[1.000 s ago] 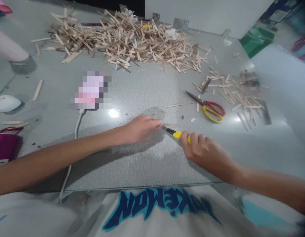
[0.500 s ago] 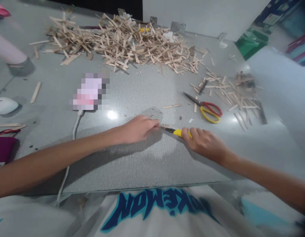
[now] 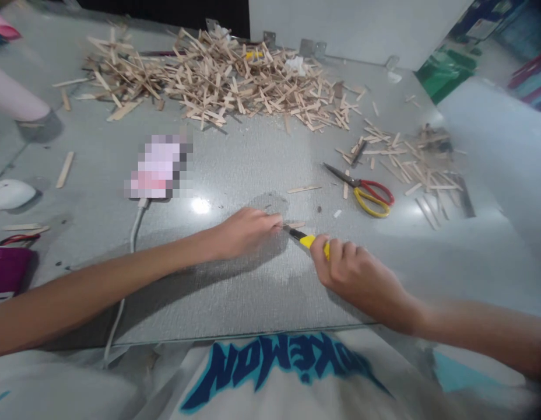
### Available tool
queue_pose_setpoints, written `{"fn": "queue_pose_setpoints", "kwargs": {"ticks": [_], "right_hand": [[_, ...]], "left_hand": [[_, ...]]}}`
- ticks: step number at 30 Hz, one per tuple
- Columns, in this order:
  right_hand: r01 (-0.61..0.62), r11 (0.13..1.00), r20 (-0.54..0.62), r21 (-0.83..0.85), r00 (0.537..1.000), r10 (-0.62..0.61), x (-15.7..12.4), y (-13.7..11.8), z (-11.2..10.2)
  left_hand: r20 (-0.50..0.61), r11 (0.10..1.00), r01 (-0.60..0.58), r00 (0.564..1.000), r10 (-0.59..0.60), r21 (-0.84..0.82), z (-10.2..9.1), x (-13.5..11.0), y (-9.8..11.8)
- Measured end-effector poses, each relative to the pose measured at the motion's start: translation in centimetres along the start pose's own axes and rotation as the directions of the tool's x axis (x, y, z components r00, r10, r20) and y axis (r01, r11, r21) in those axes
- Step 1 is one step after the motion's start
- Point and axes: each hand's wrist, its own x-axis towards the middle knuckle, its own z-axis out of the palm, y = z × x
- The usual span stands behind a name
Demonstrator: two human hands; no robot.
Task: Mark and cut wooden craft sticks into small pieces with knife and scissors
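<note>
POKÉMON can be read upside down in blue letters on the shirt (image 3: pixel 253 402), its first letter partly lost in a fold. A white label on the purple box (image 3: pixel 10 268) is cut off and cannot be read.

The right hand (image 3: pixel 358 271) is closed around the yellow handle of a knife (image 3: pixel 307 240). The left hand (image 3: pixel 250 234) is pinched shut at the left end of a stick (image 3: pixel 297 224), which lies low over the table (image 3: pixel 227 303); whether the stick is touched by the blade cannot be told.

Compared with half a second ago, the right hand has been brought nearer the shirt and leftward, and the knife is tilted more steeply; the left hand is kept in nearly the same place. The scissors (image 3: pixel 362 195) have been left untouched.
</note>
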Motion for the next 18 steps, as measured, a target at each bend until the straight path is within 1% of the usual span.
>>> {"fn": "queue_pose_setpoints", "kwargs": {"ticks": [3,6,8,9,10,11,13,14,15,16,18], "right_hand": [[0.017,1.000,-0.010,0.007,1.000,-0.017,0.0,1.2,1.4],[-0.016,0.999,-0.057,0.042,0.998,0.019,-0.1,2.6,3.0],[-0.078,0.985,-0.074,0.152,0.993,0.090,0.0,3.2,3.6],[-0.115,0.963,-0.073,0.245,0.988,0.136,0.0,3.4,3.8],[-0.148,0.922,-0.062,0.358,0.981,0.182,0.1,3.6,3.8],[-0.175,0.861,-0.045,0.478,0.974,0.223,0.2,3.6,3.8],[-0.203,0.707,0.005,0.678,0.962,0.271,0.5,3.6,3.7],[-0.206,0.638,0.026,0.742,0.960,0.279,0.6,3.5,3.6],[-0.206,0.589,0.041,0.782,0.959,0.281,0.7,3.4,3.6],[-0.206,0.561,0.049,0.802,0.958,0.281,0.9,3.4,3.7],[-0.208,0.533,0.063,0.820,0.959,0.277,1.2,3.3,3.8]], "left_hand": [[0.008,1.000,0.021,1.000,-0.021,-0.006,-0.3,0.3,0.2],[-0.006,0.998,0.063,0.998,-0.063,-0.019,-0.6,0.5,0.4],[-0.061,0.989,0.111,0.991,-0.118,-0.101,-0.7,0.6,0.6],[-0.098,0.976,0.134,0.983,-0.153,-0.171,-0.7,0.6,0.7],[-0.135,0.956,0.144,0.974,-0.182,-0.254,-0.6,0.6,0.9],[-0.164,0.929,0.132,0.966,-0.198,-0.346,-0.4,0.7,1.0],[-0.189,0.847,0.066,0.963,-0.193,-0.527,0.1,0.7,1.3],[-0.180,0.790,0.028,0.968,-0.174,-0.612,0.4,0.7,1.4],[-0.165,0.726,0.000,0.974,-0.156,-0.688,0.7,0.7,1.5],[-0.144,0.662,-0.014,0.979,-0.142,-0.749,1.0,0.7,1.6],[-0.103,0.556,-0.014,0.986,-0.129,-0.831,1.4,0.6,1.6]]}}
